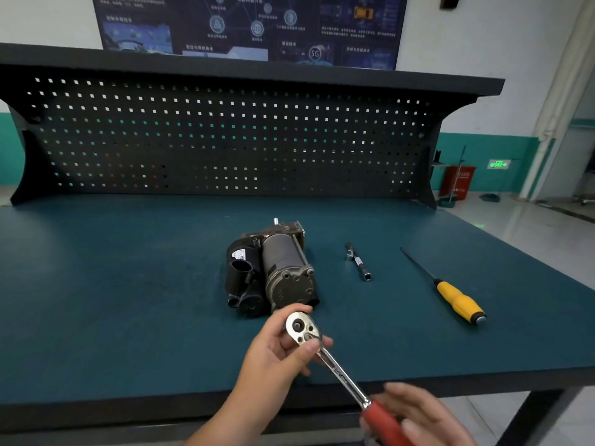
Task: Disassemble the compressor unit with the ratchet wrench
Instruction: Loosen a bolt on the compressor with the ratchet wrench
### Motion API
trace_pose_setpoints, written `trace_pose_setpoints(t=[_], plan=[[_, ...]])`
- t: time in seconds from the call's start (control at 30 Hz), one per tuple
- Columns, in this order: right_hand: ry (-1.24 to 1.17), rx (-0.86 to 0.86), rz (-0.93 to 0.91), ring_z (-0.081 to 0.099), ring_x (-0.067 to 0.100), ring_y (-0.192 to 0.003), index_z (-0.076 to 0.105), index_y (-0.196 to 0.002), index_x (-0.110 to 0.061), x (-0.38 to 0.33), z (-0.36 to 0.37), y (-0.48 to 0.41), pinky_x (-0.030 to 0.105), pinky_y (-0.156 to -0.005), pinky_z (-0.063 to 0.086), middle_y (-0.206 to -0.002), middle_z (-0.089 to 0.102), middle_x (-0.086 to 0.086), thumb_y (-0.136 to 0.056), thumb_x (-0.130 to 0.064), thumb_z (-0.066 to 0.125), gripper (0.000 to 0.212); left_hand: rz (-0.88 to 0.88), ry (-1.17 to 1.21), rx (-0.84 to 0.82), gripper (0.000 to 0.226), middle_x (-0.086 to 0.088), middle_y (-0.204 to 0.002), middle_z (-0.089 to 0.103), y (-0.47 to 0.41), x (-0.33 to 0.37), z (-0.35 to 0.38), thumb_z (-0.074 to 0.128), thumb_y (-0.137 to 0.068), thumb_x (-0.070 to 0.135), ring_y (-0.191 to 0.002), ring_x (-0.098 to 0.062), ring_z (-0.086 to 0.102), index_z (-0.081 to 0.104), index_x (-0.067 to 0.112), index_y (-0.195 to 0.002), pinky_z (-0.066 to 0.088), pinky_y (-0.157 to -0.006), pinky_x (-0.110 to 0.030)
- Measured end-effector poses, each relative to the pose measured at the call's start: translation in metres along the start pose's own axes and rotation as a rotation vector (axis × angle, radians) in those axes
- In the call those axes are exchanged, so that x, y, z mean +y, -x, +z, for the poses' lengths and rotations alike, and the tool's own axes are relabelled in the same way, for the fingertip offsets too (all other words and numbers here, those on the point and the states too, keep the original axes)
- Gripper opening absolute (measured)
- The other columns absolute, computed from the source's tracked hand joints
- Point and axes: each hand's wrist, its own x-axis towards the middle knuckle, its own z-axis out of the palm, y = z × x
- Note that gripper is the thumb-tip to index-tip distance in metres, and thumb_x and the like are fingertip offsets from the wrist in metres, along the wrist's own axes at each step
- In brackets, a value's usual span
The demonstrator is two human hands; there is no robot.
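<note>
A dark poster (248,27) at the frame's top reads "5G" (the rest is illegible). On the green table (112,284), the compressor unit (273,272) lies at centre, its label unreadable. Below it, the left hand (270,358) pinches the ratchet wrench (341,375) by its head; the blurred right hand (428,413) grips its red handle.

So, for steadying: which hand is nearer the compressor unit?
Left: the left hand, holding the ratchet wrench head, is just before the compressor unit; the right hand grips the handle farther back.
</note>
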Motion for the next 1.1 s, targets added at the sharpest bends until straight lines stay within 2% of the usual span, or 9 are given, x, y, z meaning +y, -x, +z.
trace_pose_setpoints(t=[0.03,0.07,0.1,0.17,0.23,0.4,0.67,0.97,1.1], plan=[[0.042,-0.002,-0.203,0.066,0.034,-0.093,0.076,-0.071,-0.039,0.005,0.009,-0.004,0.020,-0.086,0.050,-0.109,0.063,0.031,-0.087,0.019,0.033,0.073,0.015,0.028,0.020,0.042,-0.012,-0.087,0.074,0.000,0.000,-0.001,0.062,-0.074,0.015,-0.078,-0.011,0.068,0.051,0.017,-0.115,0.046,-0.054,-0.019],[-0.147,0.118,-0.394,0.058,0.032,-0.111,0.063,-0.093,0.022,0.011,0.011,-0.013,0.023,-0.103,0.039,-0.123,0.052,0.034,-0.092,0.018,0.024,0.039,0.021,0.062,0.035,0.042,-0.012,-0.089,0.074,0.000,0.000,-0.001,0.062,-0.075,0.014,-0.080,-0.011,0.067,0.050,0.018,-0.115,0.047,-0.055,-0.019],[-0.400,0.257,-0.311,0.051,0.043,-0.118,0.053,-0.126,0.009,0.001,0.018,-0.013,0.036,-0.109,0.034,-0.128,0.044,0.041,-0.097,0.011,0.025,0.040,0.021,0.093,0.038,0.042,-0.013,-0.091,0.073,-0.001,-0.001,-0.001,0.061,-0.075,0.013,-0.081,-0.011,0.067,0.049,0.019,-0.115,0.047,-0.056,-0.019],[-0.750,0.281,-0.188,0.067,0.044,-0.091,0.073,-0.087,0.007,0.005,0.023,-0.027,0.049,-0.074,0.057,-0.098,0.063,0.038,-0.085,-0.018,0.066,0.025,0.019,0.116,-0.008,0.041,-0.012,-0.096,0.073,-0.002,-0.001,0.004,0.061,-0.076,0.011,-0.084,-0.010,0.067,0.046,0.017,-0.114,0.049,-0.058,-0.020],[-0.993,0.542,-0.243,0.072,0.020,-0.064,0.071,-0.050,-0.013,0.010,0.032,-0.036,0.038,-0.049,0.057,-0.067,0.071,0.006,-0.037,-0.034,0.086,0.030,0.020,0.094,-0.104,0.040,-0.007,-0.100,0.073,-0.004,-0.002,0.013,0.060,-0.079,0.009,-0.088,-0.011,0.068,0.041,0.015,-0.114,0.051,-0.061,-0.020],[-1.048,0.627,-0.270,0.037,-0.001,-0.036,0.047,-0.046,-0.024,-0.038,0.026,-0.075,0.008,-0.039,0.032,-0.041,0.031,-0.010,-0.067,-0.038,0.062,0.029,-0.135,0.158,-0.146,0.056,-0.003,-0.106,0.072,-0.013,-0.003,0.025,0.062,-0.082,0.028,-0.087,-0.021,0.070,0.031,0.031,-0.129,0.051,-0.062,-0.024],[-0.776,0.455,-0.346,0.026,0.001,-0.033,0.044,-0.052,-0.024,-0.064,0.034,-0.113,0.013,-0.033,0.021,-0.040,0.026,-0.011,-0.079,-0.031,0.057,0.030,-0.421,0.215,0.092,0.020,0.001,-0.087,0.075,-0.043,0.001,0.028,0.057,-0.088,0.037,-0.068,-0.009,0.070,0.061,0.018,-0.090,0.048,-0.048,-0.018],[-1.135,0.600,-0.214,0.031,0.001,-0.033,0.039,-0.064,-0.022,-0.057,0.027,-0.135,0.013,-0.033,0.020,-0.044,0.028,-0.011,-0.089,-0.025,0.053,0.029,-0.407,0.743,0.112,0.019,-0.004,-0.083,0.074,-0.065,0.009,0.034,0.048,-0.094,0.028,-0.082,-0.018,0.072,0.057,0.014,-0.088,0.059,-0.069,-0.031],[-1.088,0.640,-0.224,0.030,0.002,-0.033,0.038,-0.066,-0.021,-0.050,0.026,-0.138,0.014,-0.032,0.020,-0.044,0.027,-0.011,-0.089,-0.024,0.053,0.027,-0.434,0.602,0.132,0.025,-0.003,-0.091,0.075,-0.066,-0.001,0.030,0.050,-0.093,0.032,-0.082,-0.017,0.072,0.062,0.011,-0.099,0.057,-0.069,-0.031]])
